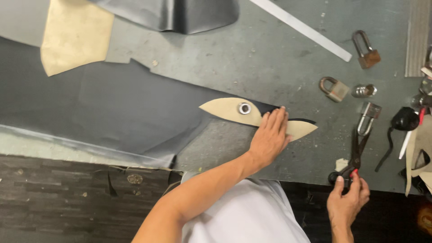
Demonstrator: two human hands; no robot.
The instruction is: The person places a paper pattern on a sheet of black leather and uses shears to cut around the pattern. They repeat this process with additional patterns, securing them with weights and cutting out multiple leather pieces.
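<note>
With the left hand (270,135) pressed flat, fingers extended, on the tan pattern piece (234,110) lying over the dark sheet (112,112), the right hand (347,195) closes on the scissors (355,157) handles at the table edge, apparently for cutting.

The left hand (269,137) lies flat, palm down, fingers together pointing to twelve o'clock, forearm stretched from seven o'clock. The right hand (347,196) curls closed, fingers gripping.
</note>
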